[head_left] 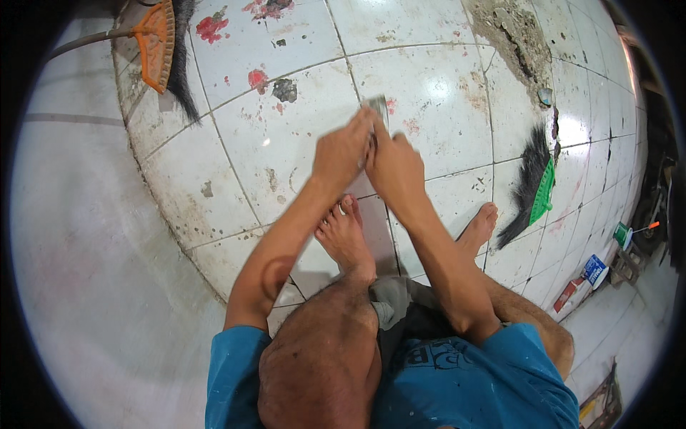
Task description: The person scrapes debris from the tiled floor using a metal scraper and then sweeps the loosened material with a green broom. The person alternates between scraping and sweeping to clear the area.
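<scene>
Both hands come together in front of me, closed around one tool low over the white tile floor [300,136]. It looks like a scraper [379,104]; its flat greyish blade shows past my fingers, and its handle is mostly hidden. My left hand [341,154] wraps it from the left side. My right hand [395,164] grips it from the right, fingers pressed against the left hand. Slight blur covers the fingertips. Around the blade the tiles carry brown stains, with red patches [258,80] and a dark grey spot [284,90] to the left.
An orange broom head [154,44] with dark bristles lies at the far left. At the right lies a green broom head [543,191]. Broken tile and rubble [516,43] run along the far right. A blue-and-white tub [594,272] stands farther right. My bare feet [344,232] are close by.
</scene>
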Demonstrator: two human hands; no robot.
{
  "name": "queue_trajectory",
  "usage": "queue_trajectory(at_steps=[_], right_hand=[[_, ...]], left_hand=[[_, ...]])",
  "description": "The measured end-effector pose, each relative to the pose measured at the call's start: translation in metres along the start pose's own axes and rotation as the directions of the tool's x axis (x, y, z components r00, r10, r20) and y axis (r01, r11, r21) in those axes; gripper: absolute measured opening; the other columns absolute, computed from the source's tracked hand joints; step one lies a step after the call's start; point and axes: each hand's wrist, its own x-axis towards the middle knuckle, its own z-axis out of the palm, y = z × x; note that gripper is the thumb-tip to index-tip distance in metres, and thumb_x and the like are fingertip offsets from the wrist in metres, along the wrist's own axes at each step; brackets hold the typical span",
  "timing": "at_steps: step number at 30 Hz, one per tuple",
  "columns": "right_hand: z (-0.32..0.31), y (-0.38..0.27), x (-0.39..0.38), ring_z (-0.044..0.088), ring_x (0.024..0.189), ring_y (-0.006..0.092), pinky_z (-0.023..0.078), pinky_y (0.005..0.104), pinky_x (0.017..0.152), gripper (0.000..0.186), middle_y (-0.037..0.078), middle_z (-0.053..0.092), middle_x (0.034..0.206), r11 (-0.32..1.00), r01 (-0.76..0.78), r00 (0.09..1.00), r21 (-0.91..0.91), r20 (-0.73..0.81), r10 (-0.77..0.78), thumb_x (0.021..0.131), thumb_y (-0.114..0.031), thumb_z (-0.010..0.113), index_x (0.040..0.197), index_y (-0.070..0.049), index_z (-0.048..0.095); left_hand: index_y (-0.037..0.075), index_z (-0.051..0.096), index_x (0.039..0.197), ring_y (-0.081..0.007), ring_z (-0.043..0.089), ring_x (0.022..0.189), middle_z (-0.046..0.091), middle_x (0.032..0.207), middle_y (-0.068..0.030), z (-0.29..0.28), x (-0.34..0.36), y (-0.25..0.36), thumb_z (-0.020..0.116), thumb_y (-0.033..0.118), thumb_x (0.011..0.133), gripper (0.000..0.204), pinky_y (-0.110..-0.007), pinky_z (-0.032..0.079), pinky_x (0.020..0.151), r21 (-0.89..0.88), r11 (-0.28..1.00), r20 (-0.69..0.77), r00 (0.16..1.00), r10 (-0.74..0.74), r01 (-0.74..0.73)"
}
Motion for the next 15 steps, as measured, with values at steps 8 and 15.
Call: queue_trajectory(at_steps=[8, 15], right_hand=[[0.020, 0.006, -0.031, 0.072, 0.075, 0.0494, 0.059, 0.0564, 0.067, 0.054, 0.029, 0.068, 0.092, 0.998, -0.025, 0.999, 0.049, -0.021, 0.026, 0.102, -0.024, 0.065, 0.152, -0.005, 0.060], [0.003, -0.028, 0.086, 0.074, 0.086, 0.0512, 0.061, 0.0563, 0.075, 0.049, 0.033, 0.069, 0.107, 0.994, 0.107, 0.993, -0.034, -0.045, -0.108, 0.104, -0.021, 0.060, 0.150, -0.004, 0.054]], left_hand=[[0.010, 0.054, 0.159, -0.0406, 0.078, 0.095, 0.056, 0.161, -0.0210, 0.010, -0.031, 0.022, 0.064, 0.008, 0.095, 0.064, -0.046, 0.065, 0.080, -0.157, 0.981, 0.009, 0.993, -0.116, 0.116], [0.011, 0.056, 0.157, -0.0417, 0.076, 0.111, 0.061, 0.157, -0.0195, -0.022, 0.030, -0.021, 0.062, 0.006, 0.097, 0.061, -0.048, 0.064, 0.088, -0.066, 0.996, -0.227, 0.971, -0.076, 0.063]])
